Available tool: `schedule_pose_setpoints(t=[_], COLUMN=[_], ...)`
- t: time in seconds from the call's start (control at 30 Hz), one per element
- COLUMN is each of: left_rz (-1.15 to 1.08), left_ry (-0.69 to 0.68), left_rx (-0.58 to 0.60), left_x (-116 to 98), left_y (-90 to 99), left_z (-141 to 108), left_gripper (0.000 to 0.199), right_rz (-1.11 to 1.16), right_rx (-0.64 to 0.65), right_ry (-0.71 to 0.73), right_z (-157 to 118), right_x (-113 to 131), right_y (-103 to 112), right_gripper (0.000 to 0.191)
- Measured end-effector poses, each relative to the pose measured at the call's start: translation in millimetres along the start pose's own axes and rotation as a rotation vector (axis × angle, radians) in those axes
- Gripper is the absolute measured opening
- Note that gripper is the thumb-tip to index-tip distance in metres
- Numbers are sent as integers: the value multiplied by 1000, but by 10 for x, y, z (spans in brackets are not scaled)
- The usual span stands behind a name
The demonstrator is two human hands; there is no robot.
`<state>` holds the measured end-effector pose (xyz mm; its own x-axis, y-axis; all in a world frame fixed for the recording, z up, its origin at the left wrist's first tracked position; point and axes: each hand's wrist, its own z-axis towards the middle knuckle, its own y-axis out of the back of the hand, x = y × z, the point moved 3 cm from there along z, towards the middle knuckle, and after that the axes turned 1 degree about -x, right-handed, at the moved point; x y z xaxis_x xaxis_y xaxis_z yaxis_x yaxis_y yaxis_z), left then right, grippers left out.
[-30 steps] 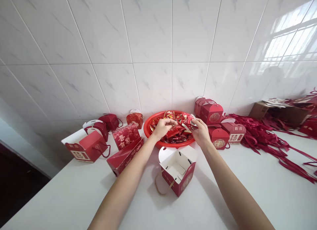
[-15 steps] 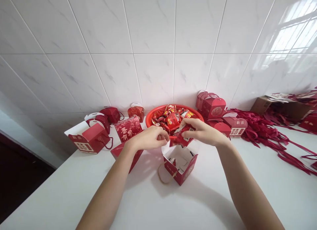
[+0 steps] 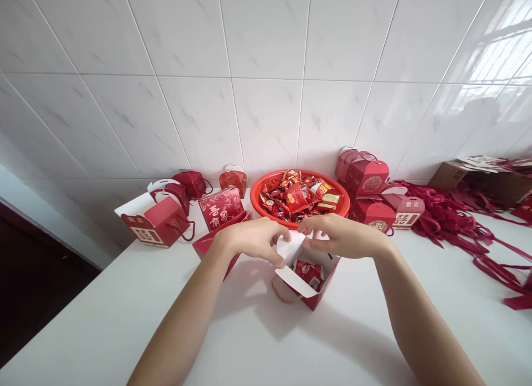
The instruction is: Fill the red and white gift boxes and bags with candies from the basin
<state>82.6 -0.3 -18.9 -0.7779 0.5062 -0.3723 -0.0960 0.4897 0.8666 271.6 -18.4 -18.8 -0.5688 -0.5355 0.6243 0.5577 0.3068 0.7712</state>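
The white table bears everything. At its back stands the red basket, heaped with sweets. In front of it, nearer the person, sits the open box, upright. The right hand arches over its back side, fingers bent at the rim; whether they pinch anything, I cannot tell. The left hand is partly open, thumb and fingers apart, the thumb at the corner of a white flap. Small red packets lie inside the box.
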Motion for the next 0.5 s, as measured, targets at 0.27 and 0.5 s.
schedule_pose_setpoints(t=[0.27, 0.5], left_rz=[33, 50], left_ry=[-21, -99], left_rx=[-17, 16], left_x=[-48, -143], left_y=[-28, -18], left_z=[-45, -97], left_gripper=[46, 35], right_rz=[-71, 59], right_rx=[-131, -255], right_ry=[-133, -241], right_z=[-444, -706], right_x=[-119, -539], right_y=[286, -50], right_gripper=[39, 71])
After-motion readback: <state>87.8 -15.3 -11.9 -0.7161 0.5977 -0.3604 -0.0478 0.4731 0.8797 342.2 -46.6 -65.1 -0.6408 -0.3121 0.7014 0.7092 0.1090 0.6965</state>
